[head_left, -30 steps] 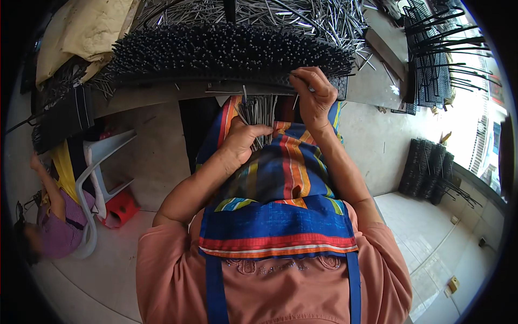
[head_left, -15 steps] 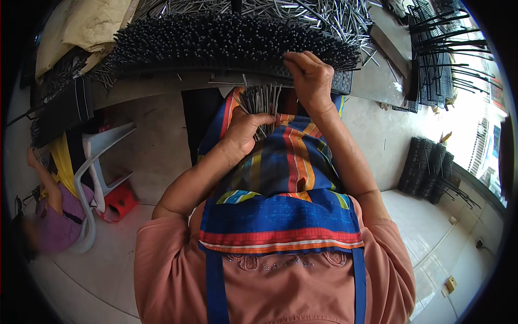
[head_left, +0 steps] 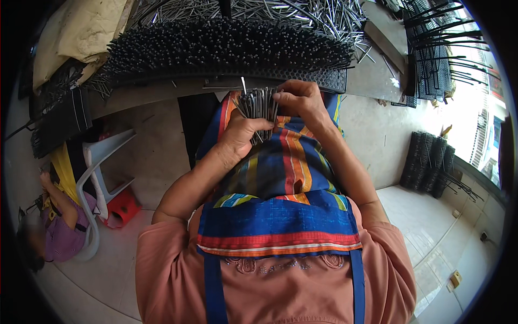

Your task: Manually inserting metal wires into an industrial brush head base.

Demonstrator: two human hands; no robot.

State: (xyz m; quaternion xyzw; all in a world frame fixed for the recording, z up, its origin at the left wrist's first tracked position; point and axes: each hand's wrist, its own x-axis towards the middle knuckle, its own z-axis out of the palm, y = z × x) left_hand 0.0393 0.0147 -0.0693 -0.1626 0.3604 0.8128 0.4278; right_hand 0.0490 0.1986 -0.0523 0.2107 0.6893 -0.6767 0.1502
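My left hand (head_left: 239,134) is wrapped around a bundle of thin metal rods (head_left: 259,102) over my lap, its thumb lying across the front. The rods stand roughly upright and fan out a little at the top; one pale rod sticks up above the others. At the bundle's upper right, my right hand (head_left: 306,101) is closed, thumb and fingers pinching at the rod ends. Which rods it grips is partly hidden by the fingers. Just beyond both hands, a black perforated tray (head_left: 330,79) is packed with upright dark rods (head_left: 226,47).
Loose metal rods (head_left: 329,19) are heaped behind the tray on the table (head_left: 372,81). Tan sacking (head_left: 89,35) covers the far left. Black mesh racks (head_left: 431,70) and dark bundles (head_left: 426,162) stand at right. Another person (head_left: 65,227) sits at left by a grey chair (head_left: 89,178) and red stool (head_left: 121,208).
My right hand has come back from the tray's near right edge, down and left to the top of the bundle. My left hand keeps hold of the bundle in nearly the same place.
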